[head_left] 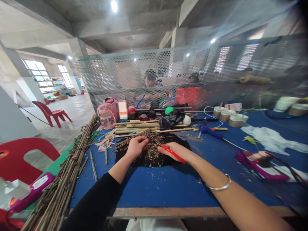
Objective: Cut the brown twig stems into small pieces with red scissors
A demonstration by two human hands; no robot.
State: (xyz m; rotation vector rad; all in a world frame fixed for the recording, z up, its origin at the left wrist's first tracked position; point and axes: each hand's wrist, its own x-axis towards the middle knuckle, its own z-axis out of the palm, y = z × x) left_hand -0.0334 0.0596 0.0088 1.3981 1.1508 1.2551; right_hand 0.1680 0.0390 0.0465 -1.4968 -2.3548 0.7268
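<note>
My right hand (173, 150) is closed around a pair of red-handled scissors (172, 154), their thin dark blades pointing up and left over the middle of a black cloth (146, 162). Close to the blade tips, my left hand (137, 148) is closed with thumb and fingertips together; whatever it pinches is too small to make out. Short cut bits of dry stem (153, 153) lie heaped on the cloth between both hands. Thin dry twigs (124, 142) lie behind and beside my left hand.
A long bundle of dry stems (64, 179) lines the table's left side. Bamboo sticks (137, 131) lie across the back, near a pink jug (107, 115). A blue glue gun (209, 131) and a purple power strip (262, 166) are at right. A perforated metal screen (108, 77) stands behind.
</note>
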